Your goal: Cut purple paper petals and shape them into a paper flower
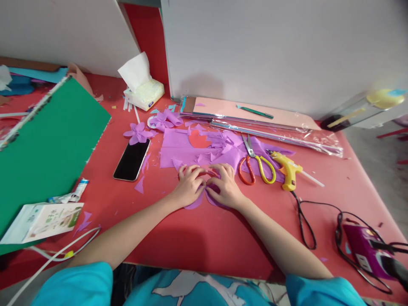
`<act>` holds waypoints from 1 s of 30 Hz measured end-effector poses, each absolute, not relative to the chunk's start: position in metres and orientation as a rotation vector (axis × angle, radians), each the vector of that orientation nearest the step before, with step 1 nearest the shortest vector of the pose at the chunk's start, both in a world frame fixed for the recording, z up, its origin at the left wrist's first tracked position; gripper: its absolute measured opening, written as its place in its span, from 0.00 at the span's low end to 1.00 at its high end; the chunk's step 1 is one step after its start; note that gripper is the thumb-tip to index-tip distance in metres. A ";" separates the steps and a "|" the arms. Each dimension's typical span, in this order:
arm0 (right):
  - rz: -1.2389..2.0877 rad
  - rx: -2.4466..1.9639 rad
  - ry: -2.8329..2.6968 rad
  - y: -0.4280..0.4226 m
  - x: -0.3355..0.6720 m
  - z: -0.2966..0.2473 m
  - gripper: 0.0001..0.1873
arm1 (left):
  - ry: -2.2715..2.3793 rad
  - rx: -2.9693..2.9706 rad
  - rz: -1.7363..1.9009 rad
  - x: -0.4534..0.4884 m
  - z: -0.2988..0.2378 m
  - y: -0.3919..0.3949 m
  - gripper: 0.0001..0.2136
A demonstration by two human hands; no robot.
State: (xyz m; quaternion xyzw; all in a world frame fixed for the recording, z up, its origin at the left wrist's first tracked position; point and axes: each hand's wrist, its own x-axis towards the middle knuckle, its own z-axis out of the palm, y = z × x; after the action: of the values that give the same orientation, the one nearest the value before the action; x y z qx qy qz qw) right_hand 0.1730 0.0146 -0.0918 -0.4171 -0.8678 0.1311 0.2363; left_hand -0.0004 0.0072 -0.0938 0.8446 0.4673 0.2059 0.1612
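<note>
My left hand (190, 185) and my right hand (225, 186) meet at the table's middle, thumbs and fingertips pinched close together. Between them they grip a purple paper piece (195, 204), whose rounded lobes show below the fingers; the rest is hidden. Just beyond my fingers lies a purple sheet (174, 148) strewn with cut scraps, with a red paper shape (199, 139) on top. Right of my right hand rest scissors (251, 157) with one red and one yellow handle, blades parted. A purple paper flower (138, 133) sits farther off to the left.
A phone (131, 160) lies left of my hands. On the right are a yellow glue gun (289, 170), its black cord and a purple box (366, 250). A tissue pack (145, 94), wrapped sheets (255, 112) and tweezers (256, 112) lie farther back. A green board (51, 144) covers the left.
</note>
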 end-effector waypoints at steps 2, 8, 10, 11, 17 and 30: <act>0.354 -1.147 -2.383 0.014 0.173 -0.092 0.03 | 1.332 2.416 0.587 0.000 -0.094 0.007 0.08; 0.347 -1.140 -2.389 0.014 0.171 -0.092 0.03 | 1.333 2.424 0.595 -0.001 -0.094 0.006 0.08; 0.357 -1.136 -2.388 0.014 0.171 -0.092 0.03 | 1.330 2.429 0.607 -0.001 -0.093 0.006 0.08; 0.365 -1.134 -2.386 0.014 0.171 -0.093 0.03 | 1.333 2.428 0.620 -0.001 -0.093 0.006 0.08; 0.417 -1.125 -2.351 0.015 0.171 -0.095 0.04 | 1.314 2.456 0.664 -0.003 -0.093 0.005 0.04; 0.453 -1.109 -2.351 0.016 0.173 -0.093 0.04 | 1.320 2.445 0.661 -0.003 -0.093 0.006 0.04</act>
State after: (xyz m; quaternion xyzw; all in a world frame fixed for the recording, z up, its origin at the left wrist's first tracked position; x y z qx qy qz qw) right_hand 0.1728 0.0156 -0.0928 -0.4070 -0.8631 0.1661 0.2487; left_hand -0.0033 0.0060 -0.0926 0.8474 0.4575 0.2290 0.1422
